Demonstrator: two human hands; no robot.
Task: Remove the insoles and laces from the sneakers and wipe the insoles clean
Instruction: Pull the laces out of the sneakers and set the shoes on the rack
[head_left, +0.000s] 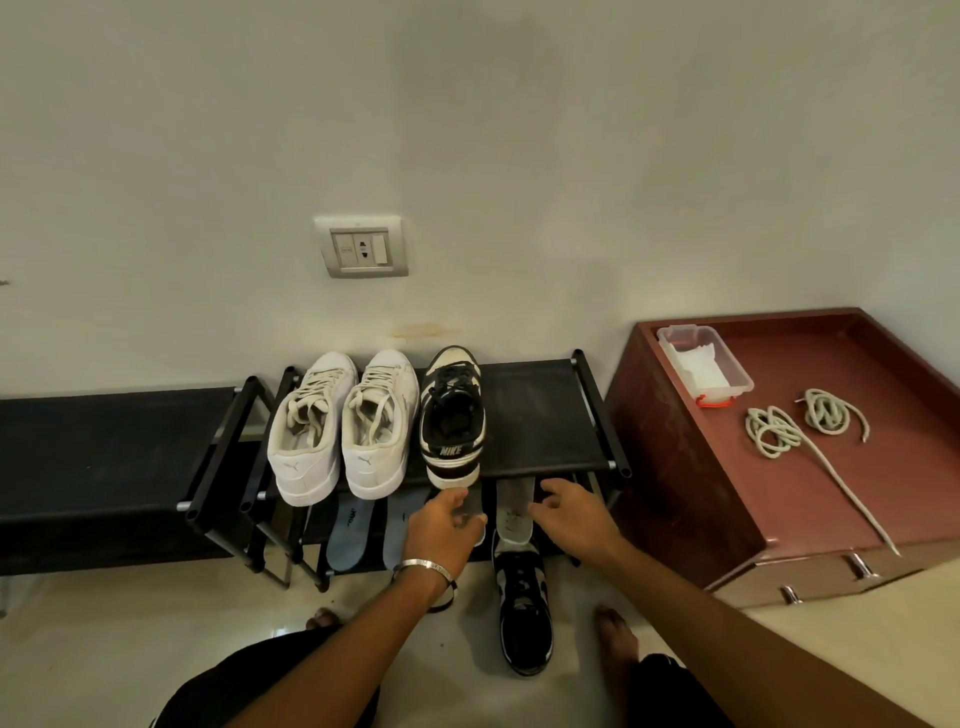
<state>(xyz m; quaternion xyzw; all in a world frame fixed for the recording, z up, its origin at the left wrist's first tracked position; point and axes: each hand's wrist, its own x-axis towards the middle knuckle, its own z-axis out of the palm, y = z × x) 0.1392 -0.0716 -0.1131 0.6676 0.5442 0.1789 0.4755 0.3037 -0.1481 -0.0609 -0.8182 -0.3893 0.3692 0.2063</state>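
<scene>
on the cabinet (810, 483) a clear tub (740, 382) holds white wipes (701, 366) — left hand (441, 535) pinching an insole (472, 512), right hand (574, 514) spread.

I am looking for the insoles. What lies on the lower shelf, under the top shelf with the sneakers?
Two blue insoles lie there at left, and two grey insoles at right. The left hand covers much of one grey insole, and the top shelf hides their far ends.

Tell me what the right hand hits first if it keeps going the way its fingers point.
The right hand points forward and left, toward the lower shelf. First in line is probably the pale insole lying beside its fingertips, below the front bar of the shoe rack. Depth is unclear; the fingers may already touch it.
</scene>
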